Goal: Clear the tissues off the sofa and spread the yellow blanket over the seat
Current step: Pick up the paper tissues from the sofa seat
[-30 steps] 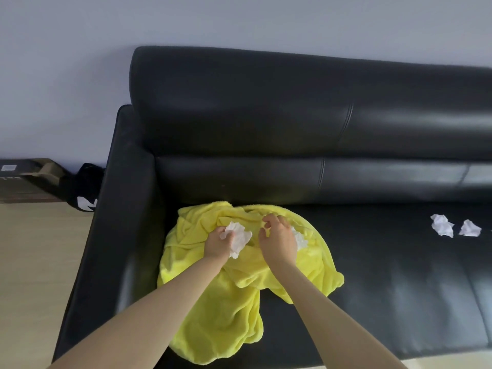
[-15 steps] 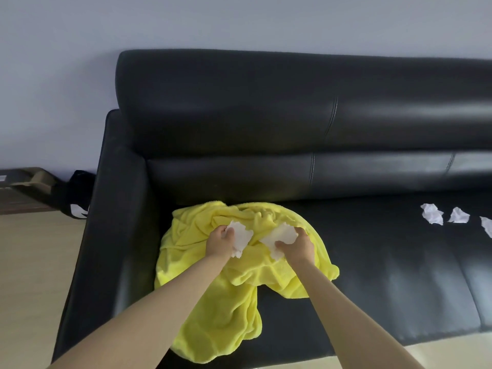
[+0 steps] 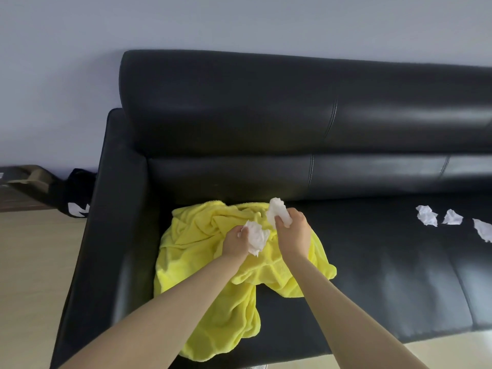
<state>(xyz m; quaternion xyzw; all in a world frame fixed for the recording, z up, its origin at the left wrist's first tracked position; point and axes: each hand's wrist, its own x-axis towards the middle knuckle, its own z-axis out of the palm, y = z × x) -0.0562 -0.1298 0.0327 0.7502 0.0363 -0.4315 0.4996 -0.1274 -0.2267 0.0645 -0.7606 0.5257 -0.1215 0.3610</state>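
Scanning sofa [image 3: 266,115]: blanket [image 3: 213,275] lies bunched at the left end of the seat, one fold over the front edge. I see left hand [image 3: 235,245] curled round one tissue [image 3: 256,237], right hand [image 3: 292,235] gripping another [image 3: 277,213]. Three loose tissues [image 3: 427,215] lie well right, nearer my right hand, bare seat between.

I count five tissues: one in my left hand [image 3: 235,242], one in my right hand [image 3: 292,235], three loose [image 3: 427,215] on one sofa [image 3: 239,115]. One blanket [image 3: 202,251].
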